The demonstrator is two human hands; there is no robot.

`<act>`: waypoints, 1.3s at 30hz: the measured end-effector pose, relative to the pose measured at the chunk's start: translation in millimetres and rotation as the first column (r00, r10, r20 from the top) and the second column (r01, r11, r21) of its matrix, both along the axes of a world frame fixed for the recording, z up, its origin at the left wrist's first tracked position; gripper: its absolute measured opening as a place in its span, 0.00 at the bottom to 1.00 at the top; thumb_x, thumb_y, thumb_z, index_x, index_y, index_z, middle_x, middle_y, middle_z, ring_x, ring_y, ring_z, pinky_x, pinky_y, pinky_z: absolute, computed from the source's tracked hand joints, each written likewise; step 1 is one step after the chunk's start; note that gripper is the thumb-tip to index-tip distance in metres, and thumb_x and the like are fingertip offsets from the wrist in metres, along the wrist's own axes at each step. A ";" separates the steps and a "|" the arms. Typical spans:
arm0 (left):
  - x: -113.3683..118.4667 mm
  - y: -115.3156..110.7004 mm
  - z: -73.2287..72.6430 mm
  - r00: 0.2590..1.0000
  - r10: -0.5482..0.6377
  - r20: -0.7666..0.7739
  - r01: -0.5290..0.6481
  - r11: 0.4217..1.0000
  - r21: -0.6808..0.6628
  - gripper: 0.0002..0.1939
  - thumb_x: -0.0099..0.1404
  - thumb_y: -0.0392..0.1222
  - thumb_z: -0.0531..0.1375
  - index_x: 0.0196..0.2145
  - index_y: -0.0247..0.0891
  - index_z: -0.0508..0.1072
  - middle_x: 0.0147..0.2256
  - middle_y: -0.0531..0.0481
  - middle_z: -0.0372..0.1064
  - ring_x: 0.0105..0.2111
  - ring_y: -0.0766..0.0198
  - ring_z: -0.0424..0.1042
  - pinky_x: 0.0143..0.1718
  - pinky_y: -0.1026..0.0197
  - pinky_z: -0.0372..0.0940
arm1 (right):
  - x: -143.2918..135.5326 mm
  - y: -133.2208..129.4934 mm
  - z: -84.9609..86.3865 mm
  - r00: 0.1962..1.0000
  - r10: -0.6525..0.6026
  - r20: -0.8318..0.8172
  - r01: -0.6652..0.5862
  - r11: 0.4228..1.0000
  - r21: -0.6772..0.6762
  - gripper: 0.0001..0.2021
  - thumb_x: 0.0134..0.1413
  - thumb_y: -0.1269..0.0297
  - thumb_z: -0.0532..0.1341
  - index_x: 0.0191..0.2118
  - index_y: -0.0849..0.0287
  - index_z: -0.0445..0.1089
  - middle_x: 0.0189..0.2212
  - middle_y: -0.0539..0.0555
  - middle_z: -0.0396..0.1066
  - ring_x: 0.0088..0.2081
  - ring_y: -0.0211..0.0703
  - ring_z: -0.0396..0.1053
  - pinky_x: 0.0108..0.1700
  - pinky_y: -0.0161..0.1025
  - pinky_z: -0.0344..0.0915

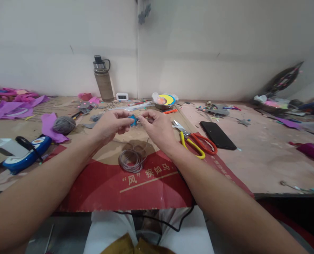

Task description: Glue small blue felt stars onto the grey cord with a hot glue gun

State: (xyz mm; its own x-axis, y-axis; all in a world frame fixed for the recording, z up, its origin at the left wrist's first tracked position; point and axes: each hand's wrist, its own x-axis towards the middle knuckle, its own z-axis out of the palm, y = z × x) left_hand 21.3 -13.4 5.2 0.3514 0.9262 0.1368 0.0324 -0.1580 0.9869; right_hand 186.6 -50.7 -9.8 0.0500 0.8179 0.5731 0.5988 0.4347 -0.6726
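Between the fingers of my left hand [116, 122] is a small blue star-shaped piece [133, 120], pinched at its left side. My right hand [157, 125] is closed in a pinch just right of the star; what its fingertips hold is too small to make out. A thin grey cord [131, 160] lies in loose coils on the red and brown paper below my hands, and a strand runs up toward my right hand. To the right of my right wrist lie scissors with red handles [204, 143] and a yellow-handled pair [192, 148], partly overlapping.
A black phone [217, 135] lies right of the scissors. Behind stand a bottle [103, 81], a small white clock [122, 96] and a bowl [160, 106] of craft pieces. At left are a grey yarn ball [64, 125], purple felt [49, 123] and a blue boat-shaped object [27, 157].
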 end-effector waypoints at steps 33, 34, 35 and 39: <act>5.0 -6.8 0.3 0.991 -0.091 -0.099 0.086 0.995 -0.054 0.09 0.52 0.39 0.66 0.31 0.34 0.74 0.24 0.50 0.71 0.21 0.68 0.72 0.22 0.66 0.67 | 5.9 -5.0 8.5 0.882 -0.124 0.455 0.070 0.988 0.135 0.11 0.63 0.60 0.51 0.35 0.59 0.67 0.37 0.56 0.71 0.38 0.43 0.65 0.35 0.38 0.54; 5.2 -7.3 0.7 0.991 -0.095 -0.097 0.090 0.994 -0.057 0.08 0.52 0.39 0.66 0.31 0.34 0.74 0.24 0.50 0.71 0.22 0.67 0.72 0.22 0.67 0.67 | 5.9 -4.7 8.2 0.881 -0.125 0.456 0.069 0.988 0.137 0.11 0.63 0.61 0.51 0.35 0.59 0.67 0.36 0.56 0.71 0.38 0.43 0.65 0.35 0.38 0.54; 5.4 -7.8 1.2 0.990 -0.101 -0.094 0.096 0.994 -0.061 0.08 0.52 0.39 0.66 0.31 0.33 0.74 0.24 0.49 0.71 0.22 0.67 0.72 0.22 0.67 0.67 | 5.9 -4.4 8.0 0.881 -0.125 0.457 0.067 0.988 0.140 0.11 0.63 0.61 0.51 0.35 0.59 0.67 0.36 0.56 0.71 0.38 0.43 0.65 0.35 0.38 0.54; 6.5 -9.7 3.2 0.990 -0.114 -0.087 0.107 0.991 -0.074 0.07 0.53 0.38 0.65 0.30 0.33 0.74 0.22 0.50 0.71 0.21 0.67 0.72 0.22 0.67 0.67 | 6.0 -3.3 6.9 0.884 -0.126 0.450 0.064 0.986 0.151 0.11 0.63 0.61 0.52 0.35 0.59 0.67 0.36 0.56 0.71 0.37 0.43 0.65 0.34 0.38 0.53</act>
State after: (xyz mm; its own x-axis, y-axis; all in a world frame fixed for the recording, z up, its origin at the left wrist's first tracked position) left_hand 27.8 -23.1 8.4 0.4601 0.8871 0.0369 0.1084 -0.0974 0.9893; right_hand 192.6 -54.0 -2.9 -0.1689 0.7404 0.6506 0.8685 0.4239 -0.2570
